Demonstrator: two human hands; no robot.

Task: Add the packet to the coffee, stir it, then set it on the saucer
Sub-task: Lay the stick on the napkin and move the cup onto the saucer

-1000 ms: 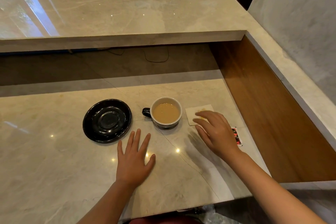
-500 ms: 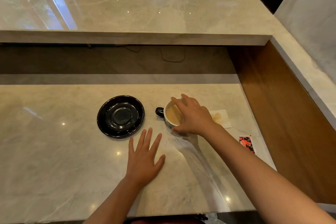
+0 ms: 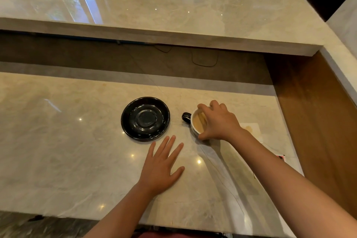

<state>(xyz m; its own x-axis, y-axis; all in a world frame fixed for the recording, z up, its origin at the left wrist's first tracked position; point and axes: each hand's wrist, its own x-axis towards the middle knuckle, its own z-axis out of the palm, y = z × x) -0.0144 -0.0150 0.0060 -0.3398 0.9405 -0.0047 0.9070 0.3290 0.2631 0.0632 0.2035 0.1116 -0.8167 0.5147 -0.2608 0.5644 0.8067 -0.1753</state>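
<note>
A coffee cup (image 3: pixel 197 124) with a black handle on its left holds light brown coffee and stands on the marble counter. My right hand (image 3: pixel 219 121) covers its top from above, fingers and thumb curled around the rim. An empty black saucer (image 3: pixel 145 118) lies just left of the cup. Spread flat on the counter in front of the saucer is my left hand (image 3: pixel 161 166), holding nothing. A red packet (image 3: pixel 281 157) peeks out behind my right forearm, mostly hidden.
A stained white napkin (image 3: pixel 251 128) lies right of the cup. A raised marble ledge (image 3: pixel 154 33) runs across the back, and a wooden side wall (image 3: pixel 313 121) closes the right. Thin cables hang under the ledge.
My right hand left the napkin, moved left onto the cup and closed around its rim. The left hand stayed flat. The view shifted, so everything sits further right.
</note>
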